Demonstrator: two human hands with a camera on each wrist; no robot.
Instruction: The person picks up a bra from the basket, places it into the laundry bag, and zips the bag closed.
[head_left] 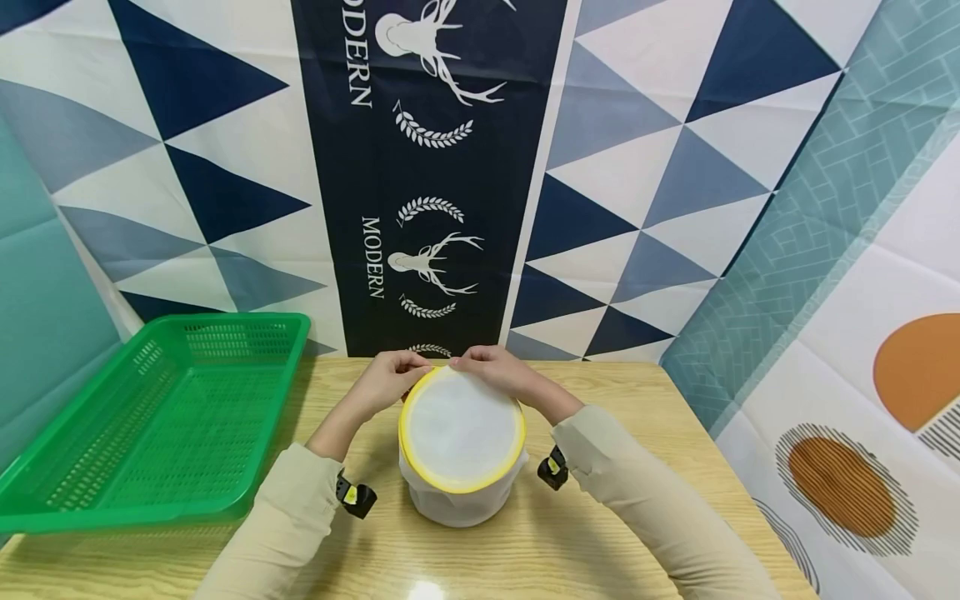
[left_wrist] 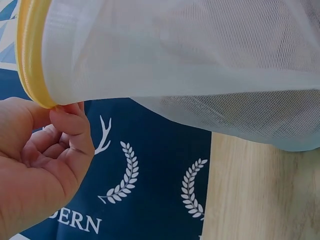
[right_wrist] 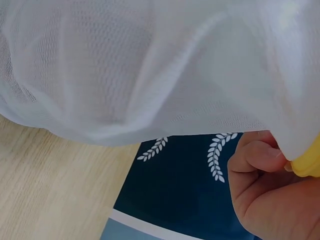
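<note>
A round white mesh laundry bag [head_left: 465,429] with a yellow zipper edge [head_left: 406,433] stands upright on the table in front of me. On its far rim, my left hand [head_left: 384,385] pinches the yellow edging between thumb and finger, as the left wrist view shows. My right hand [head_left: 497,372] pinches the rim just to the right of it, fingers curled at the yellow edge. In the right wrist view the fingertips are partly hidden behind the mesh [right_wrist: 115,75]. The bag's side bulges and hangs in soft folds.
A green plastic basket [head_left: 281,400] with perforated walls stands at the left of the wooden table [head_left: 607,467]. Patterned cloth [head_left: 442,183] hangs right behind the table's back edge, and more cloth [head_left: 825,375] covers the right side.
</note>
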